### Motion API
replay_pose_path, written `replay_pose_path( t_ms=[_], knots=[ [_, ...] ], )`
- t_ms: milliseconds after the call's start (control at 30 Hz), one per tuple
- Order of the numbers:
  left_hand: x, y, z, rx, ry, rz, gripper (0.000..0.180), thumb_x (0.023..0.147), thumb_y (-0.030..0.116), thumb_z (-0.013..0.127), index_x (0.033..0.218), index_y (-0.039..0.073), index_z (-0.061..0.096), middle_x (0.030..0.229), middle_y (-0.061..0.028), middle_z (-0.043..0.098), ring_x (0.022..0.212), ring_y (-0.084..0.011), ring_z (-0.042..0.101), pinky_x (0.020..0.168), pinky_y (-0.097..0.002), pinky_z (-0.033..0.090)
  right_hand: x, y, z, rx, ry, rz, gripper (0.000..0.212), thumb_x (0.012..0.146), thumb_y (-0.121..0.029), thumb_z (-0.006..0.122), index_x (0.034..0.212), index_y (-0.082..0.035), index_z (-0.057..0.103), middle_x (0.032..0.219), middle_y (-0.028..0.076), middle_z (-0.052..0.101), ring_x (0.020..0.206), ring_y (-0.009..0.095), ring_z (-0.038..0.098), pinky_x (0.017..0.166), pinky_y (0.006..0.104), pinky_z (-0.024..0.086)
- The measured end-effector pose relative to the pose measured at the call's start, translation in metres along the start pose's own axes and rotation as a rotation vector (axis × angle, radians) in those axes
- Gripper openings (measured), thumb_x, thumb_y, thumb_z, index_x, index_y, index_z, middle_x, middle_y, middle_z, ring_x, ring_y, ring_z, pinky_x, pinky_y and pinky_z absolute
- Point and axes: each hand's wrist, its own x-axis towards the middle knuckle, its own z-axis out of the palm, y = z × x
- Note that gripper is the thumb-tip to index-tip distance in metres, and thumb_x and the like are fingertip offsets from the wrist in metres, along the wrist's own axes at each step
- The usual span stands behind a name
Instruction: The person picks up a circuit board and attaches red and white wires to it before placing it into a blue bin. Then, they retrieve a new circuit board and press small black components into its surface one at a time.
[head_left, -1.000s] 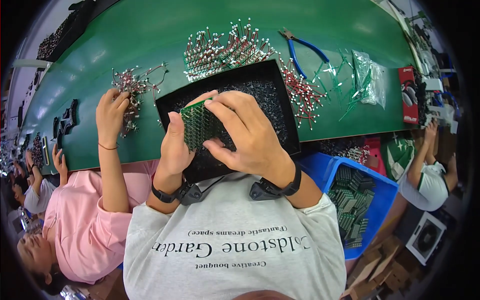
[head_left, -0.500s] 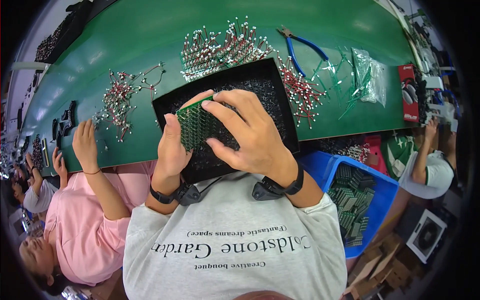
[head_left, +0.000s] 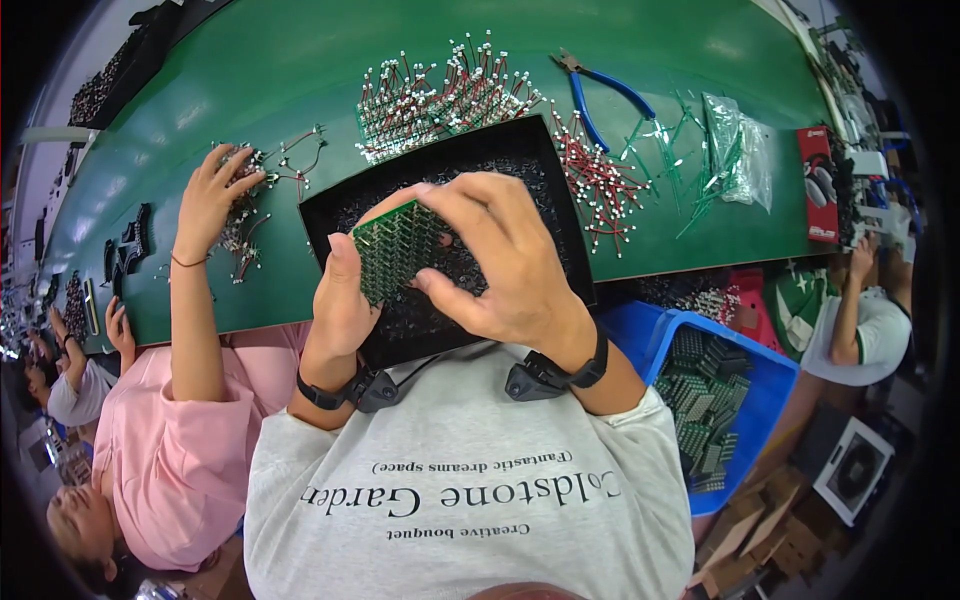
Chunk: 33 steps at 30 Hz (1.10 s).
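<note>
Above a black tray (head_left: 573, 215) I hold a green circuit board panel (head_left: 392, 255) covered with rows of small pins or parts. My left hand (head_left: 340, 300) grips its left side, thumb in front and fingers behind the upper edge. My right hand (head_left: 520, 265) is closed at the panel's right side, with the thumb near its lower right and the index finger by the top corner. Whether a small part is between those fingers cannot be seen. Loose small black pieces (head_left: 505, 168) cover the tray's floor, partly hidden by my hands.
Beyond the tray stand boards with red wires and white connectors (head_left: 440, 100). Blue-handled cutters (head_left: 612, 85), wire bundles (head_left: 600, 185) and a clear bag (head_left: 738, 150) lie rightward. A blue bin (head_left: 765, 400) holds boards (head_left: 705, 400). At left, a co-worker's hand (head_left: 208, 205) touches wires.
The panel has turned a little, showing more of its face, while both my hands keep hold. The co-worker's hand at left has reached forward onto the wire pile.
</note>
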Motion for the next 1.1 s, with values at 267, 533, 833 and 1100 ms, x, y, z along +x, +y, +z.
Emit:
replay_pose_path(
  t_ms=[267, 533, 833, 1100],
  knots=[
    [-0.001, -0.002, -0.008, -0.076, -0.040, -0.042, 0.093, 0.099, 0.072, 0.022, 0.149, -0.005, 0.036, 0.130, -0.0200, 0.060, 0.110, -0.0240, 0.064, 0.084, -0.0340, 0.055, -0.004, 0.010, 0.001, 0.009, 0.095, -0.018, 0.058, 0.068, -0.007, 0.079, 0.122, 0.001, 0.060, 0.107, 0.017, 0.063, 0.098, 0.036, 0.062, 0.087, 0.0423, 0.051],
    [-0.003, 0.000, 0.000, -0.007, 0.082, -0.037, 0.097, 0.097, 0.075, 0.021, 0.150, -0.004, 0.036, 0.123, -0.0213, 0.063, 0.097, -0.0234, 0.068, 0.079, -0.0337, 0.057, -0.007, 0.005, 0.004, 0.041, 0.047, 0.028, 0.061, 0.070, -0.007, 0.078, 0.126, 0.001, 0.056, 0.107, 0.017, 0.064, 0.097, 0.034, 0.062, 0.086, 0.0415, 0.051],
    [0.000, 0.001, -0.003, -0.136, 0.020, -0.038, 0.095, 0.098, 0.073, 0.020, 0.148, -0.006, 0.037, 0.127, -0.0208, 0.062, 0.105, -0.0249, 0.067, 0.084, -0.0355, 0.057, -0.008, 0.004, 0.005, -0.054, 0.114, -0.104, 0.041, 0.069, -0.001, 0.075, 0.109, -0.002, 0.069, 0.105, 0.015, 0.062, 0.092, 0.033, 0.063, 0.078, 0.0406, 0.054],
    [0.000, -0.004, -0.013, -0.255, 0.013, -0.017, 0.092, 0.100, 0.070, 0.020, 0.148, -0.007, 0.037, 0.137, -0.0203, 0.056, 0.122, -0.0265, 0.059, 0.102, -0.0385, 0.049, -0.009, -0.006, 0.015, -0.150, 0.068, -0.095, 0.045, 0.067, -0.002, 0.076, 0.112, -0.002, 0.068, 0.109, 0.015, 0.062, 0.095, 0.035, 0.063, 0.082, 0.0424, 0.054]
  ],
)
